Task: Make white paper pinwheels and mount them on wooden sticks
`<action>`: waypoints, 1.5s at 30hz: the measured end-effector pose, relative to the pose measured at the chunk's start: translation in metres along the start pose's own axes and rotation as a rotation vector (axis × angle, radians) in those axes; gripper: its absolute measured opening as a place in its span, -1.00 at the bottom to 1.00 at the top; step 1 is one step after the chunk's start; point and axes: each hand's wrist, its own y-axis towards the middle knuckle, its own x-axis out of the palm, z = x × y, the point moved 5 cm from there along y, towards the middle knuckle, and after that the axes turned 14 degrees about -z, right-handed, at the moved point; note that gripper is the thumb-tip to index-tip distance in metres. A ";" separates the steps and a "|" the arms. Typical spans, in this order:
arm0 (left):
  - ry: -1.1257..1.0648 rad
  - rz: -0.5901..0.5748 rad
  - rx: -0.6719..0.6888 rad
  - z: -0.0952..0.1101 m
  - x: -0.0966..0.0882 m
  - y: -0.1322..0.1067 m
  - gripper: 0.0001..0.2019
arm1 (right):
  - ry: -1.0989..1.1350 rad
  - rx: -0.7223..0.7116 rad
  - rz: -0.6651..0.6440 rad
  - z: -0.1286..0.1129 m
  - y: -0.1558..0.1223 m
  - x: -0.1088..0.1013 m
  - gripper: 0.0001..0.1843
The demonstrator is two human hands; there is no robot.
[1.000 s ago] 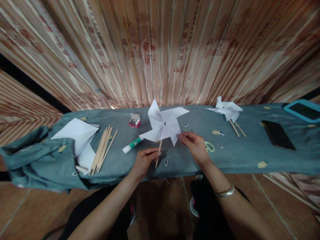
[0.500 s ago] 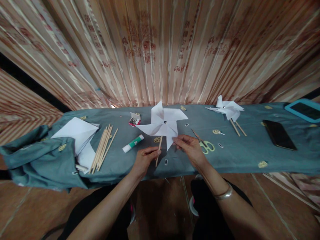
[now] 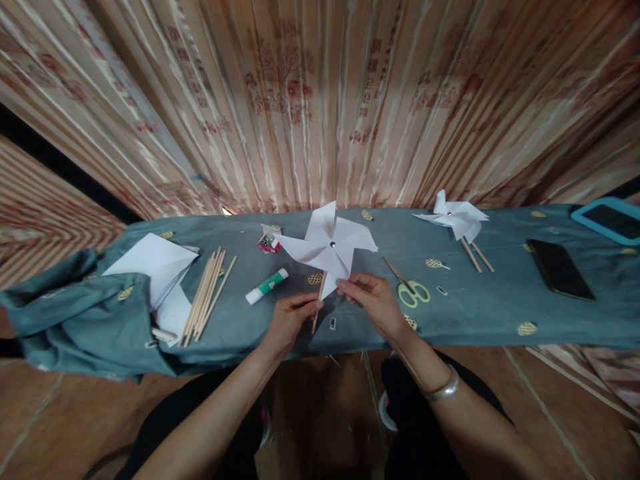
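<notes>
Since a moment ago the pinwheel [image 3: 327,248] has turned on its pin, and my right hand [image 3: 374,301] has slid to the left, so the scissors [image 3: 411,291] now lie fully uncovered just beside it.

The fingers of my left hand [image 3: 290,319] are closed around the lower part of the stick [image 3: 317,308], which stands tilted a little over the near side of the bench [image 3: 475,313]. The fingers of my right hand are pinched together on the tip of the pinwheel's lowest blade. The white paper wheel itself sits above both hands, over the middle of the grey-green cloth.

The curtain [image 3: 320,100] behind the bench carries printed red-brown characters, too blurred for me to read. The glue stick [image 3: 267,285] has a green band, but I can make out no lettering on it, nor on the small red and white box [image 3: 269,243] behind it.

The bench's near edge runs just under my wrists. To my left lie a bundle of sticks [image 3: 205,297] and folded white sheets [image 3: 153,263]. To my right, bare cloth stretches between the scissors and the black phone [image 3: 560,270]. A second pinwheel [image 3: 455,219] rests by the far edge, and a blue-cased tablet [image 3: 607,220] lies at the far right.
</notes>
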 end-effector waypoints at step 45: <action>-0.077 -0.061 -0.070 -0.003 0.005 -0.002 -0.68 | -0.191 -0.283 0.360 -0.024 -0.006 -0.069 -0.65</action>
